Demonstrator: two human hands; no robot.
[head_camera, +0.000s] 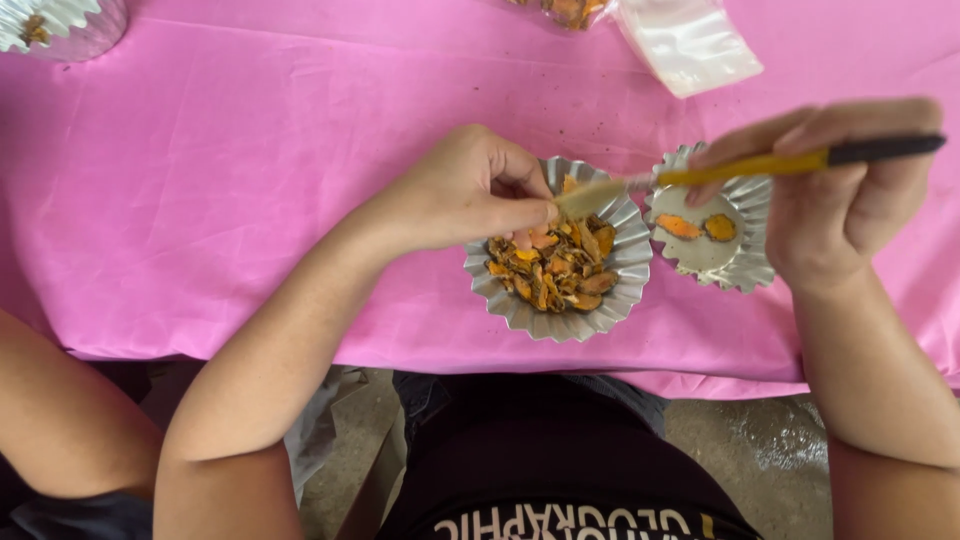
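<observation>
Desk (250, 150) under one pink cloth. Three fluted foil cups in view: big cup (630, 262) at centre, heaped with orange-brown slices (555, 265); small cup (748, 212) just right of it, holding two slices; third cup (60, 25) at far left corner, cut off. One clear plastic bag (688, 42) at top, flat, rectangular, blank. Left hand (475, 190) closed, pinching a slice above the big cup. Right hand (850, 190) closed on one yellow-and-black brush (780, 163), tip touching that slice.
</observation>
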